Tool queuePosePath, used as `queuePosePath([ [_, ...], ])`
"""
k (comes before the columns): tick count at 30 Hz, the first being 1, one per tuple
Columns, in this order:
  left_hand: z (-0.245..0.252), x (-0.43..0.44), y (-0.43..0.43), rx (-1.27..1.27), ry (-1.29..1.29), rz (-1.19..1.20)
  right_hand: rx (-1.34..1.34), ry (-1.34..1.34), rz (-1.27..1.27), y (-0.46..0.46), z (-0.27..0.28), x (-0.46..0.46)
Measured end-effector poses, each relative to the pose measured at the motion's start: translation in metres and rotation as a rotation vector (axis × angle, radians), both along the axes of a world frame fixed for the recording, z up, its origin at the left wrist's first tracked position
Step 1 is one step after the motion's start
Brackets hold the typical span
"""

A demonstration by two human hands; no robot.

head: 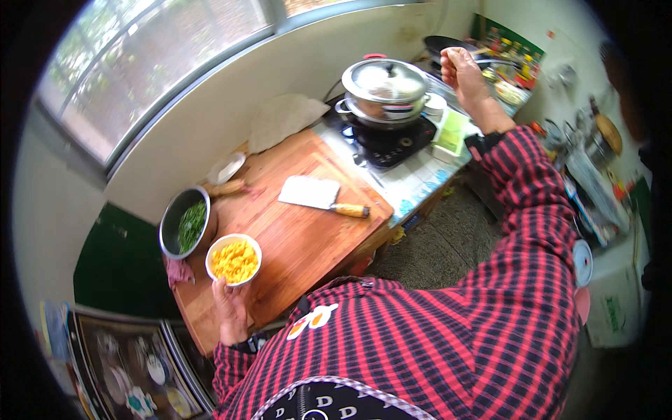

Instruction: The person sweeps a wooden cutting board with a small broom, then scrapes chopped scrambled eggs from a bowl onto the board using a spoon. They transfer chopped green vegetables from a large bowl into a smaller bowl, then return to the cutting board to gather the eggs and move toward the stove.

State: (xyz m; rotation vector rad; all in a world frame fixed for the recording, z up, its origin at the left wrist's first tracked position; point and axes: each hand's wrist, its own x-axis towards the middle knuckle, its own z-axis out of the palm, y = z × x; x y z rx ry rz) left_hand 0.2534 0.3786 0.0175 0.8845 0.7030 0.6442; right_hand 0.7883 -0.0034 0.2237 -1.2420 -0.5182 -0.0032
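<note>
My left hand (231, 310) grips the near rim of a white bowl (234, 282) over the cutting board's left end. Chopped yellow food (233, 261), which looks like scrambled egg, fills the bowl. Just beyond it a metal bowl (185, 223) of chopped green leaves (192, 226) leans with its opening towards me. My right hand (464, 73) is raised at the back right, fingers curled, near a dark wok (446, 44). A thin wooden stick (479, 51) shows beside its fingertips; whether the hand holds it cannot be told.
A cleaver (310, 192) lies on the wooden cutting board (294, 247). A lidded steel pot (385, 92) stands on a black induction cooker (391, 147). A green-and-white container (450, 134) is beside it. Bottles (520, 58) crowd the far corner. A glass-topped cabinet (136, 367) is at lower left.
</note>
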Motion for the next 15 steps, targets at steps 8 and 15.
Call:
queuePosePath([
  [8, 0.007, 0.009, -0.023, 0.044, -0.034, 0.129, -0.662, -0.042, 0.486, 0.127, -0.146, -0.143],
  [15, 0.002, 0.004, -0.033, -0.092, 0.089, 0.307, -0.721, -0.004, 0.885, 0.166, -0.184, -0.196],
])
